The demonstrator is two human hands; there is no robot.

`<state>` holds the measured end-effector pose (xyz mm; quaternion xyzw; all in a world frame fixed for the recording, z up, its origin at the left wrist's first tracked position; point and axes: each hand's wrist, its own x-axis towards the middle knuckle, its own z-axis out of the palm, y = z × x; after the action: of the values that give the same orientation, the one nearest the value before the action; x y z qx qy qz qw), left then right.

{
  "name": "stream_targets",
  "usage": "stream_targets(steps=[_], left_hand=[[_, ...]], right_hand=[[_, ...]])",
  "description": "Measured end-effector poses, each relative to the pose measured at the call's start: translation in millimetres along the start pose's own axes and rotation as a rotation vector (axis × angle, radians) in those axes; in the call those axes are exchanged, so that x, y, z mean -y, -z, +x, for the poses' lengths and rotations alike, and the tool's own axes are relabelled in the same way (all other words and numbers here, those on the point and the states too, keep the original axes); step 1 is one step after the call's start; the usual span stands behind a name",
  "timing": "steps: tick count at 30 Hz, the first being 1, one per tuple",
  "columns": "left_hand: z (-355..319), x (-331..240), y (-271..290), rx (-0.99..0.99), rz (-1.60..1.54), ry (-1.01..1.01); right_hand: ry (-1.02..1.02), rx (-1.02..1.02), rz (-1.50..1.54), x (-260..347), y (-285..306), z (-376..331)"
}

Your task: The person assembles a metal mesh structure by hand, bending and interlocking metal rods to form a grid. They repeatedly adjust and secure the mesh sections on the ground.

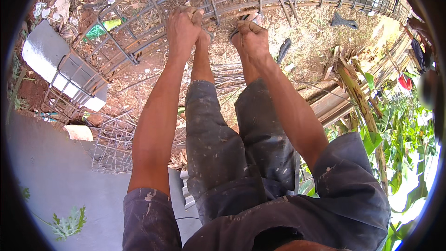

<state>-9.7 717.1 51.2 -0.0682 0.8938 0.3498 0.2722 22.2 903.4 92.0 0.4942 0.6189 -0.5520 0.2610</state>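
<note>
A long cage of steel reinforcing bars (209, 0) with bent stirrups curves across the ground ahead of me. My left hand (183, 30) is closed at the cage's near bars, fingers curled in; whatever is inside them is hidden. To its right, my right hand (253, 39) is closed with thumb and fingers pinched, just short of the near bars and over my sandalled foot. What it pinches is too small to make out. A pair of steel pincers (286, 3) rests at the cage, right of my right hand, handles toward me.
White-and-grey blocks (55, 56) stand under the cage's left end. Wire mesh (114, 144) and thin rods (227, 80) lie nearer. A dark glove (344, 21) and a dark shoe-like item (283, 50) lie on dry litter. Planks (330, 104) and banana plants (390, 121) are at right.
</note>
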Motion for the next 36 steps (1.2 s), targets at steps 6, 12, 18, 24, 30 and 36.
stream_targets(steps=[6,12,18,24,30,36], left_hand=[[42.7,17.7,-36.9,0.123,0.037,0.132],[32.1,9.3,-26.9,-0.002,-0.021,0.176],[-31.2,17.7,-16.4,-0.506,-0.036,0.233],[-37.1,77.1,2.2,-0.448,0.214,0.168],[-2.4,119.2,23.2,0.060,-0.021,0.516],[3.7,114.6,28.3,0.096,-0.134,0.580]], right_hand=[[-0.133,-0.070,-0.089,6.8,-17.5,43.7],[-0.048,-0.057,-0.087,14.0,-21.3,15.0],[0.014,0.144,-0.447,-6.8,-24.0,8.7],[0.000,0.187,-0.866,-26.8,-111.1,30.1],[0.275,0.445,-0.536,-75.0,-132.1,50.3],[0.257,0.371,-0.560,-103.8,-135.5,52.7]])
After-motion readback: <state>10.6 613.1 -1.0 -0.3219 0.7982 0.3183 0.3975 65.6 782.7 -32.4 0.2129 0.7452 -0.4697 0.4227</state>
